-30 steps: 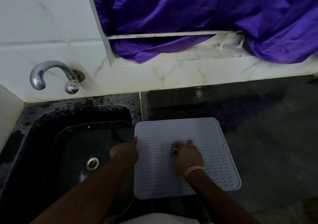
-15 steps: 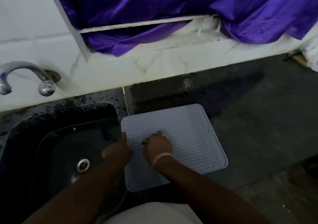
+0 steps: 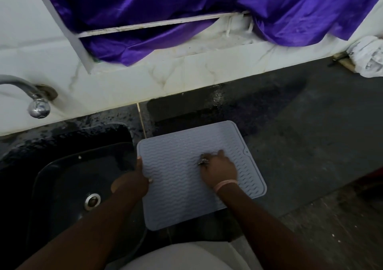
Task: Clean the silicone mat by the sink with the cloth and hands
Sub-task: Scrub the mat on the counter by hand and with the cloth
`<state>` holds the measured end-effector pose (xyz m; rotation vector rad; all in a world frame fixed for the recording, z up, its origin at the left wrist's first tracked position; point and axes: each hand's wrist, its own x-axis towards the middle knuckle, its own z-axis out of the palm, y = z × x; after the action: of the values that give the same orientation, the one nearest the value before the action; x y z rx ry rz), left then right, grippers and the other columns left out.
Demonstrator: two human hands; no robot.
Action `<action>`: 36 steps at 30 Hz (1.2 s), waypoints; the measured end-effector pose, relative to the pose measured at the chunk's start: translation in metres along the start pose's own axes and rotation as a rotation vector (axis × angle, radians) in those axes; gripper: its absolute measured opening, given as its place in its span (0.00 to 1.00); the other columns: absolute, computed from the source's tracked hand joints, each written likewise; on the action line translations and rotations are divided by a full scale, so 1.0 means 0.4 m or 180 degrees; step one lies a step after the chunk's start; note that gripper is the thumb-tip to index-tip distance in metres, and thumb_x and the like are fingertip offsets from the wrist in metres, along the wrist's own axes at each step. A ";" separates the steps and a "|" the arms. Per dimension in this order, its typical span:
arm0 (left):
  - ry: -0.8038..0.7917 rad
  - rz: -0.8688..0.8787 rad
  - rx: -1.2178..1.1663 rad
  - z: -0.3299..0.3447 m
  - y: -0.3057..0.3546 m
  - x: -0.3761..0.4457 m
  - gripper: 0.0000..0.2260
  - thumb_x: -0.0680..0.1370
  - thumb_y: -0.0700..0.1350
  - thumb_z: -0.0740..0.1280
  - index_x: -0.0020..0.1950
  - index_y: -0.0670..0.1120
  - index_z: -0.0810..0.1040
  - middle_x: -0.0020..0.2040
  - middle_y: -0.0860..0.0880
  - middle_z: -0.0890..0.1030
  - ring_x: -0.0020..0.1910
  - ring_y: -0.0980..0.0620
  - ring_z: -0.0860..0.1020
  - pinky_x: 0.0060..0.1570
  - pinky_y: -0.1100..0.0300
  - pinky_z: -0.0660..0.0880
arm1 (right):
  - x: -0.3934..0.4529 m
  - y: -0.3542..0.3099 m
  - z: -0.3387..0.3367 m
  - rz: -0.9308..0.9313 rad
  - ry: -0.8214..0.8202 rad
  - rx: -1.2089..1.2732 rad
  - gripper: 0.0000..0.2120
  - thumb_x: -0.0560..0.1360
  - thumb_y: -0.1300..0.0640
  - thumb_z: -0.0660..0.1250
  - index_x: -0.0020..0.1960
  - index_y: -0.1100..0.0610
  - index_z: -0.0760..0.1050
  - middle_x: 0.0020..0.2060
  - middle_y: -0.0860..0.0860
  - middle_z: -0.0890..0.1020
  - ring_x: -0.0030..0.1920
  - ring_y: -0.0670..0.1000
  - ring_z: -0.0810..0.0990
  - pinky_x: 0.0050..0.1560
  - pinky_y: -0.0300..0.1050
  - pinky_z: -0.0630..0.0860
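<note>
A grey silicone mat (image 3: 186, 172) lies flat on the dark bench (image 3: 300, 145) just right of the black sink (image 3: 68, 178), its left edge reaching the basin's rim, probably so rinse water can run off into it. The left hand (image 3: 132, 182) grips that left edge, thumb on top and fingers curled beneath, apparently to stop the mat sliding. The right hand (image 3: 219, 170) presses on the ribbed middle, its fingers bunched round a small dark wad (image 3: 202, 162), likely the cloth, though too little shows to tell.
</note>
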<state>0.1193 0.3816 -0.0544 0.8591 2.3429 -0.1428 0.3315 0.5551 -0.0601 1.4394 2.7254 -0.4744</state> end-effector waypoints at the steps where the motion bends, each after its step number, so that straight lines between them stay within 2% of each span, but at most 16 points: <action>1: -0.0006 -0.0014 -0.0001 0.000 0.001 -0.002 0.41 0.82 0.60 0.59 0.79 0.53 0.29 0.70 0.40 0.75 0.61 0.43 0.78 0.60 0.49 0.74 | 0.006 0.036 -0.011 0.0184 0.0042 -0.0028 0.18 0.76 0.44 0.58 0.61 0.47 0.76 0.56 0.57 0.73 0.47 0.59 0.79 0.47 0.50 0.76; 5: -0.0014 -0.0061 0.0082 0.003 0.008 0.000 0.41 0.82 0.60 0.58 0.79 0.52 0.29 0.67 0.40 0.77 0.58 0.44 0.79 0.56 0.51 0.75 | 0.032 0.144 -0.043 0.0888 0.0183 0.0193 0.16 0.77 0.46 0.59 0.61 0.46 0.77 0.65 0.60 0.71 0.53 0.63 0.80 0.52 0.54 0.76; 8: -0.0005 -0.0094 0.0050 0.010 0.005 0.007 0.42 0.82 0.60 0.59 0.79 0.52 0.29 0.67 0.40 0.76 0.58 0.44 0.79 0.56 0.50 0.76 | 0.053 0.133 -0.038 0.0993 0.0216 0.0135 0.16 0.77 0.48 0.59 0.61 0.51 0.76 0.66 0.61 0.70 0.54 0.63 0.79 0.52 0.53 0.76; 11: -0.0028 -0.0100 -0.0018 0.009 0.008 0.006 0.42 0.82 0.59 0.60 0.79 0.51 0.30 0.69 0.40 0.75 0.59 0.44 0.79 0.58 0.50 0.76 | 0.052 0.071 -0.023 0.0849 0.0146 0.0084 0.15 0.77 0.48 0.60 0.58 0.56 0.74 0.63 0.59 0.71 0.51 0.60 0.79 0.49 0.50 0.76; 14: 0.0069 -0.0050 -0.0010 0.007 0.019 0.000 0.41 0.82 0.58 0.60 0.80 0.49 0.31 0.70 0.40 0.74 0.60 0.45 0.79 0.57 0.51 0.75 | 0.041 0.009 -0.009 0.0561 0.0123 0.0016 0.14 0.76 0.48 0.61 0.56 0.56 0.76 0.58 0.56 0.73 0.48 0.56 0.78 0.45 0.48 0.74; 20: 0.0082 0.0036 -0.0097 0.010 0.019 0.005 0.44 0.82 0.56 0.61 0.78 0.49 0.27 0.69 0.40 0.75 0.60 0.45 0.79 0.55 0.52 0.75 | -0.018 -0.174 0.065 -0.0348 -0.0114 0.0129 0.13 0.76 0.50 0.61 0.53 0.57 0.75 0.54 0.57 0.74 0.44 0.57 0.77 0.42 0.51 0.76; 22: 0.0049 0.0074 -0.0188 0.002 0.025 -0.001 0.43 0.82 0.55 0.62 0.79 0.48 0.29 0.70 0.39 0.75 0.61 0.45 0.79 0.54 0.53 0.74 | -0.019 -0.181 0.076 -0.0501 -0.0127 0.0132 0.12 0.76 0.50 0.61 0.53 0.57 0.76 0.53 0.57 0.75 0.43 0.57 0.78 0.41 0.49 0.75; 25: -0.0043 0.0067 -0.0289 -0.003 0.020 0.000 0.43 0.82 0.56 0.62 0.79 0.50 0.29 0.73 0.39 0.71 0.65 0.42 0.77 0.62 0.49 0.73 | -0.002 -0.104 0.052 -0.0574 0.0037 0.0132 0.14 0.75 0.47 0.60 0.56 0.51 0.77 0.52 0.55 0.75 0.43 0.57 0.78 0.43 0.49 0.74; 28: -0.0012 0.0085 -0.0307 -0.003 0.012 0.003 0.42 0.82 0.56 0.62 0.80 0.50 0.30 0.75 0.39 0.69 0.67 0.42 0.76 0.63 0.50 0.71 | 0.019 0.031 0.014 -0.0289 0.0307 -0.0087 0.16 0.75 0.44 0.58 0.58 0.48 0.76 0.53 0.56 0.75 0.44 0.57 0.79 0.45 0.51 0.77; 32: 0.0031 0.0064 -0.0310 0.004 0.008 0.002 0.42 0.82 0.56 0.62 0.80 0.51 0.31 0.75 0.41 0.70 0.65 0.43 0.77 0.59 0.51 0.73 | 0.054 0.199 -0.026 0.0658 0.0495 -0.0193 0.18 0.74 0.43 0.57 0.59 0.46 0.76 0.54 0.57 0.74 0.49 0.62 0.79 0.48 0.54 0.78; 36: 0.0054 0.0031 -0.0355 0.007 0.008 0.006 0.43 0.81 0.57 0.62 0.79 0.52 0.31 0.76 0.40 0.67 0.66 0.43 0.76 0.61 0.50 0.73 | 0.093 0.207 -0.045 0.1112 0.0364 0.0022 0.14 0.73 0.46 0.61 0.54 0.48 0.78 0.54 0.57 0.75 0.49 0.62 0.79 0.48 0.54 0.77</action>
<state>0.1214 0.3844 -0.0575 0.8199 2.3379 -0.0009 0.3795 0.6336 -0.0699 1.9467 2.4689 -0.3937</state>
